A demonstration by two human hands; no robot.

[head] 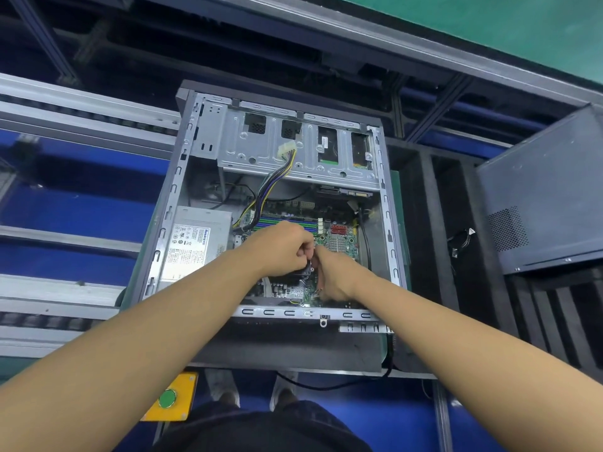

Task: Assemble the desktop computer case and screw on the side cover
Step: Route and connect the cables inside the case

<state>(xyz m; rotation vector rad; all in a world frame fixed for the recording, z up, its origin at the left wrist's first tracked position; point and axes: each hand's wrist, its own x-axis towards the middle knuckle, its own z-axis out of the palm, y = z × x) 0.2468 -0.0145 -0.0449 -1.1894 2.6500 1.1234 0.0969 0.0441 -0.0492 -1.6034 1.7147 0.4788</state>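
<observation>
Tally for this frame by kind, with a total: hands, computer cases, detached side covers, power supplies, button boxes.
Hands: 2, left hand and right hand
computer case: 1
side cover: 1
power supply: 1
yellow button box: 1
Total: 6

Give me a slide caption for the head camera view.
Left hand and right hand meet at a black part over the motherboard in the open computer case.

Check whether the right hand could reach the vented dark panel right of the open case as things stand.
Probably yes. The right hand is curled on a black part inside the case, so it must let go first; between the case and the panel only low black dividers and a cable show.
</observation>
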